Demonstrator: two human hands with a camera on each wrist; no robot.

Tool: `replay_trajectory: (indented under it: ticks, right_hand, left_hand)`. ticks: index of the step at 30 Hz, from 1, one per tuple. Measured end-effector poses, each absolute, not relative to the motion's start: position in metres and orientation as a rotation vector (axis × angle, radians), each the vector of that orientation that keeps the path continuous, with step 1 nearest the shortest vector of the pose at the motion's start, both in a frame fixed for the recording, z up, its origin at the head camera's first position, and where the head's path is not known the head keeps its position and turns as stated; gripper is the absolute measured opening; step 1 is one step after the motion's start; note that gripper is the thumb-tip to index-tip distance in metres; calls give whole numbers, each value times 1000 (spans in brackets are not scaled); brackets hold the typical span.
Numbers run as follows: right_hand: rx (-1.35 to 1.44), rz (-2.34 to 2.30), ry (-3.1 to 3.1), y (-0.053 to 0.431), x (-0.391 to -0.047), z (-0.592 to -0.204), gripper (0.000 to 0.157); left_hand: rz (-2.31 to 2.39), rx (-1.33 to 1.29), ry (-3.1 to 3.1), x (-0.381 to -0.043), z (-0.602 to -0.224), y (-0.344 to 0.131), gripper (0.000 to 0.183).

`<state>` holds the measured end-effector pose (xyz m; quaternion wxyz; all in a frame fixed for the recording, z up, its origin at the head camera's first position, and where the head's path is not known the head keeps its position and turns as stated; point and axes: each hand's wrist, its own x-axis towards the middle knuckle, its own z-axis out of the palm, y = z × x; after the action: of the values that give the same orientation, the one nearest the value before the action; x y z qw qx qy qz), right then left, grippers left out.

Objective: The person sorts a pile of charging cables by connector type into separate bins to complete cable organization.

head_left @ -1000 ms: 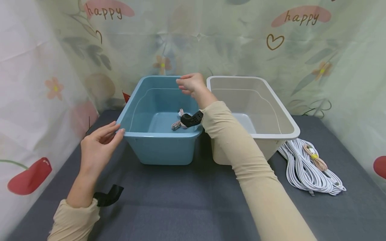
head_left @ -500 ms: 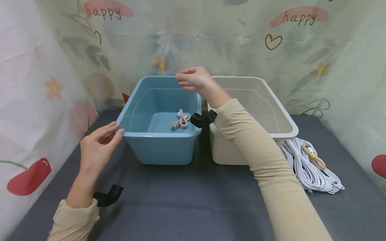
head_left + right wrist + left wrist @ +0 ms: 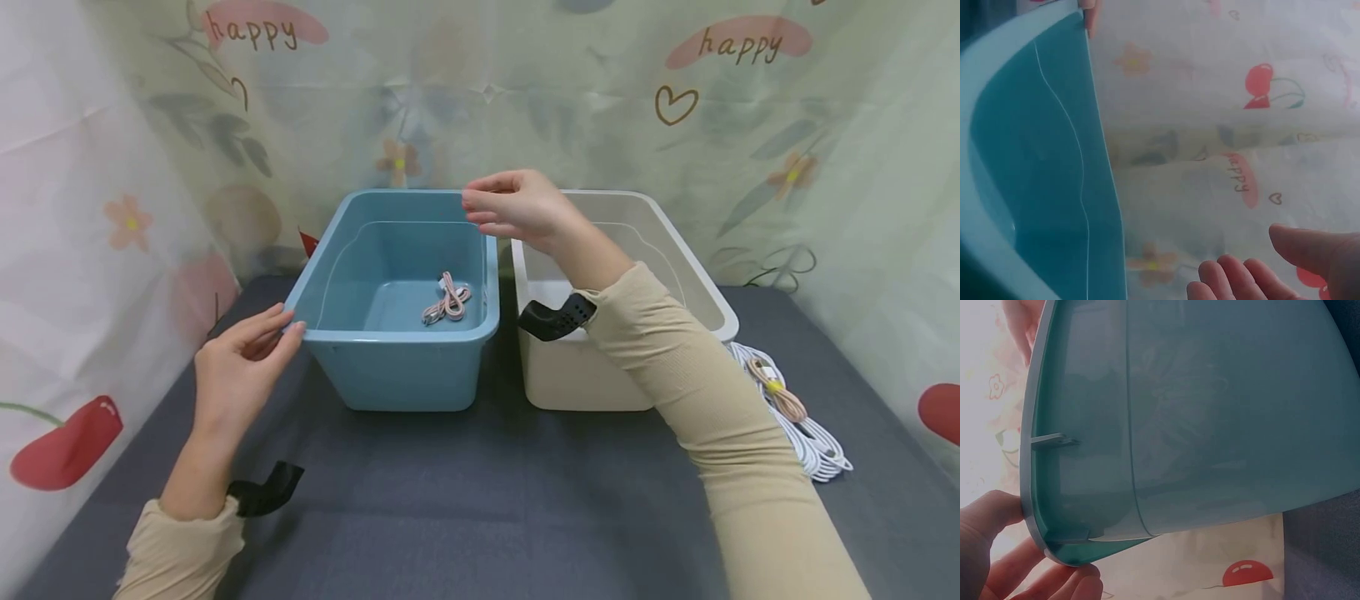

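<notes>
blue bin: smooth glossy plastic | beige bin: smooth plastic | table covering: matt cloth

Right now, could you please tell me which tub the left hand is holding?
The blue tub: the left hand grips its near left corner; the beige tub, on the right, is untouched by that hand.

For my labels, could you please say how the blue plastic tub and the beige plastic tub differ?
The blue rectangular plastic tub has a matching rim; the beige rectangular plastic tub has a paler one.
The left hand holds the blue tub's rim; no fingers grip the beige tub.
The blue tub shows a looped pinkish cable inside; the beige tub's interior is partly hidden.
Both are open-topped and upright.
</notes>
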<state>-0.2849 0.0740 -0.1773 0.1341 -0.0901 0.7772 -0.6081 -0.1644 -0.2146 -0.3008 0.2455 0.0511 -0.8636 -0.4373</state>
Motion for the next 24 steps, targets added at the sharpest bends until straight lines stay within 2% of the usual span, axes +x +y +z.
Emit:
replay_trajectory:
  ticks: [24]
  right_hand:
    - [-358, -1750, 2353, 149, -241, -195, 43]
  left_hand:
    - [-1197, 122, -2355, -165, -301, -215, 39]
